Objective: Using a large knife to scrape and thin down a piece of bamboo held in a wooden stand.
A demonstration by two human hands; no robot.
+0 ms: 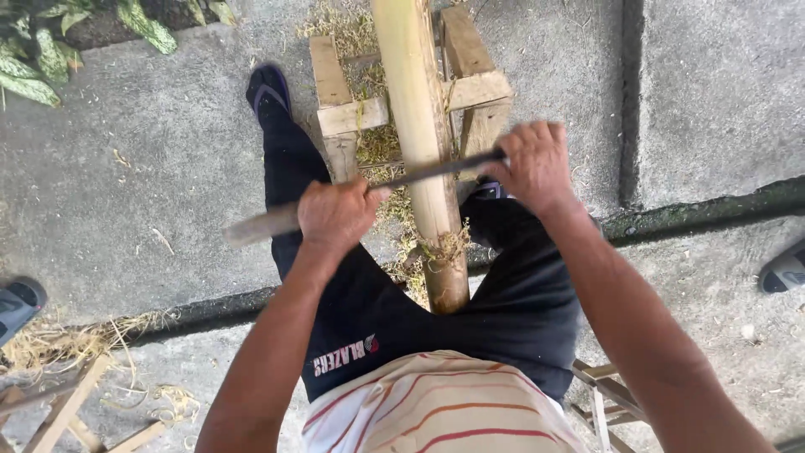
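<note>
Between the person's knees the bamboo pole (pixel 422 143) runs from near to far, resting on a wooden stand (pixel 348 113), and a long blade (pixel 419 174) lies across it, almost at a right angle. Left hand (pixel 335 214) and right hand (pixel 532 168) are each closed around one end of the blade, at about equal distance from the pole

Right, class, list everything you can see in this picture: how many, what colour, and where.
bamboo pole: one, pale yellow, between the knees, resting on the stand
blade: one, dark, lying across the pole
wooden stand: one, light brown, top centre
shavings: scattered, straw-coloured, on the concrete
leaves: several, green, top left
sandal: one, dark blue, on the foot, upper left
left hand: gripping the blade's left end
right hand: gripping the blade's right end
</note>
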